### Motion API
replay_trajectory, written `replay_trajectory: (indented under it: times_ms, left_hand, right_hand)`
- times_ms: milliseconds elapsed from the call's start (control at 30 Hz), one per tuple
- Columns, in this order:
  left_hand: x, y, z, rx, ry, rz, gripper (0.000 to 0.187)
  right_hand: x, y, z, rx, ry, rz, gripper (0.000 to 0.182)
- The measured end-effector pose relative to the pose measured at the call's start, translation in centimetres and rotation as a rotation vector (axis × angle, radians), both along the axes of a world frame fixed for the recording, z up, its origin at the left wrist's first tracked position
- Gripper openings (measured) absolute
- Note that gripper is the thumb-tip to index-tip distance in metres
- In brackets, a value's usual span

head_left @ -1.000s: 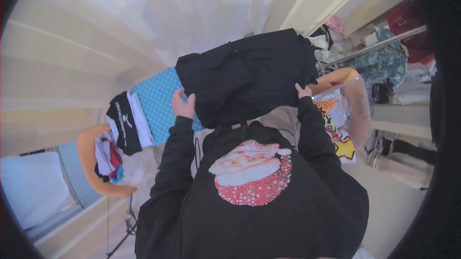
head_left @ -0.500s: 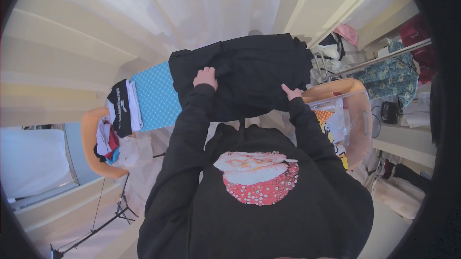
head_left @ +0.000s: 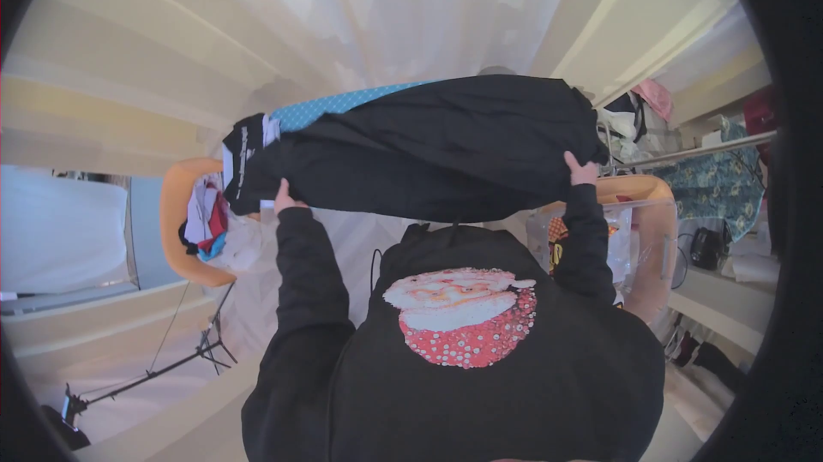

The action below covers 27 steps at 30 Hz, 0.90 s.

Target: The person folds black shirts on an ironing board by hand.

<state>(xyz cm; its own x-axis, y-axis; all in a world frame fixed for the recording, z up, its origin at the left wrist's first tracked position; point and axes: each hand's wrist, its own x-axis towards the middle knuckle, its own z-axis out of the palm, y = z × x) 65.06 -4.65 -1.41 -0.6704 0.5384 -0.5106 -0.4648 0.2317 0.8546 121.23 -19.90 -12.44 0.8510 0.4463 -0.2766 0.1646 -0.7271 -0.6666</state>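
Observation:
A long black garment [head_left: 429, 149] lies stretched across the blue patterned ironing board [head_left: 343, 105], covering most of it. Its front edge hangs over the near side. My left hand [head_left: 290, 196] grips that edge near the left end, fingers under the cloth. At the opposite end, my right hand [head_left: 583, 172] pinches the garment's corner between thumb and fingers. Beside the garment's left end sits a folded black T-shirt [head_left: 247, 153] with white print, on top of white cloth, partly overlapped by the garment.
An orange chair [head_left: 178, 226] with crumpled clothes stands at left. Another orange chair [head_left: 658, 213] at right holds plastic-wrapped items. A black tripod stand [head_left: 154, 376] is low on the left. Patterned teal cloth [head_left: 716, 183] hangs at the far right, and a pale curtain [head_left: 257, 25] runs behind the board.
My left hand has moved left and nearer with the cloth edge, my right hand to the right. The garment, bunched before, is now drawn out lengthwise over the board, reaching the folded T-shirt.

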Motion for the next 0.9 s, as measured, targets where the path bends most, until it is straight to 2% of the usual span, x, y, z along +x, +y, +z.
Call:
replay_trajectory:
  times_ms: [33, 133, 233, 333, 433, 533, 600, 633, 700, 767, 800, 900]
  left_hand:
    - [-0.9, -0.5, -1.7, -0.005, -0.032, 0.024, 0.049]
    - [-0.6, -2.5, -2.6, -0.131, -0.149, 0.054, 0.059]
    - [-0.9, -3.3, -2.0, -0.082, -0.314, 0.076, 0.058]
    - [-2.5, -2.9, -1.5, 0.072, -0.327, 0.094, 0.056]
    - [-4.3, -2.3, -1.7, 0.081, -0.314, 0.085, 0.053]
    - [-6.2, -1.8, -2.3, 0.018, -0.327, 0.09, 0.052]
    - [-8.7, -2.0, -3.4, -0.133, 0.201, -0.335, 0.049]
    - [-9.5, -1.7, -3.4, -0.171, 0.335, -0.434, 0.049]
    - [-10.0, -0.4, -1.8, -0.365, 0.302, -0.433, 0.055]
    - [-10.5, 1.0, -0.4, -0.502, 0.276, -0.425, 0.06]
    - [-10.7, 1.5, -0.3, -0.569, 0.434, -0.59, 0.066]
    - [-12.0, 3.3, -1.4, -0.602, 0.606, -0.824, 0.074]
  right_hand:
    - [0.6, -0.1, -0.3, 0.004, -0.021, -0.011, 0.082]
    - [1.1, -0.3, 1.8, -0.143, -0.015, 0.027, 0.091]
    - [1.2, 0.2, 2.3, -0.241, 0.029, 0.02, 0.1]
    - [0.8, 0.3, 2.2, -0.335, 0.025, 0.087, 0.099]
    - [-0.7, -0.8, 3.8, -0.305, 0.074, 0.052, 0.097]
    - [-2.9, -2.1, 7.3, -0.409, 0.182, 0.1, 0.101]
    - [-4.0, -2.7, 8.5, -0.358, 0.362, 0.029, 0.071]
    - [-4.2, -2.7, 8.8, -0.345, 0.408, 0.018, 0.063]
    - [-4.0, -2.4, 9.1, -0.243, 0.467, -0.075, 0.042]
    - [-4.3, -1.7, 10.1, -0.16, 0.515, -0.141, 0.032]
    - [-5.2, -1.0, 12.1, 0.076, 0.579, -0.156, 0.031]
    - [-5.2, 1.8, 15.4, 0.509, 0.782, -0.22, 0.029]
